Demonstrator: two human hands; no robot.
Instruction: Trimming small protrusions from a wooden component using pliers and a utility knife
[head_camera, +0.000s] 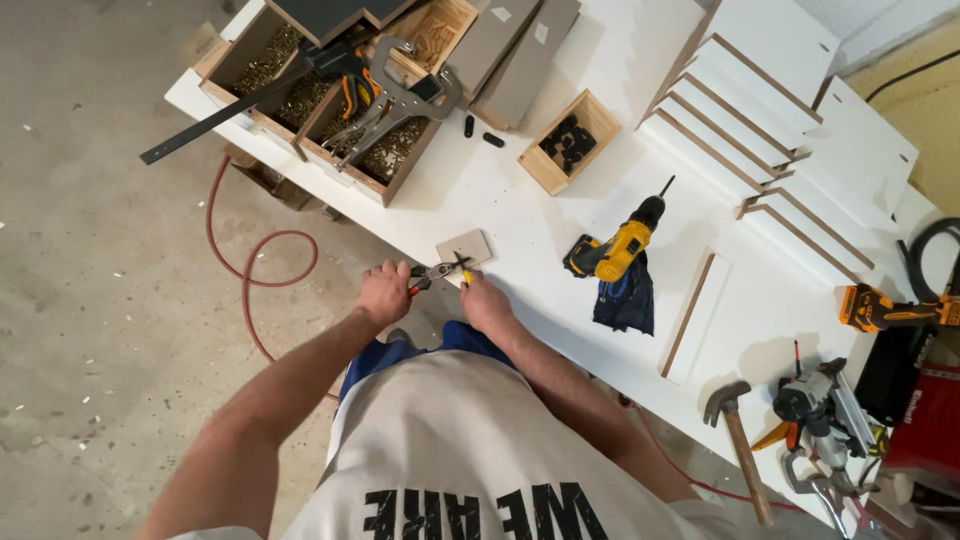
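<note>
Starting at the left of the frame, I see bare concrete floor with a red hose (245, 270) looping across it toward the white worktable (520, 215). Just right of that loop, near the middle of the frame, my left hand (383, 294) is closed around the red handles of a pair of pliers (432, 271). The grip looks firm, fingers curled under, though I cannot tell how hard the handles are squeezed.

The pliers lie nearly level across the picture, their long axis running left to right: handles in the left hand, nose pointing right toward the other hand. They sit at the table's near edge, just below a small grey tile (464, 246) that lies flat on the white top.

At the nose, my right hand (487, 303) pinches a small yellow-tipped piece (466, 277) between fingertips; it is too small for me to say what it is. The fingers are drawn together on it, not spread. So the two hands meet almost tip to tip, the tool bridging the short gap, and the right hand is the one nearer the piece.

Further right, well apart from both hands, a yellow drill (615, 247) lies on a dark cloth, its bit pointing to the upper right. Past it stand white panels (760, 120) stacked edge-on, and at the lower right a hammer (738, 440) lies beside other tools. At the upper left, wooden trays (290, 85) of screws carry locking clamps (395, 95).
</note>
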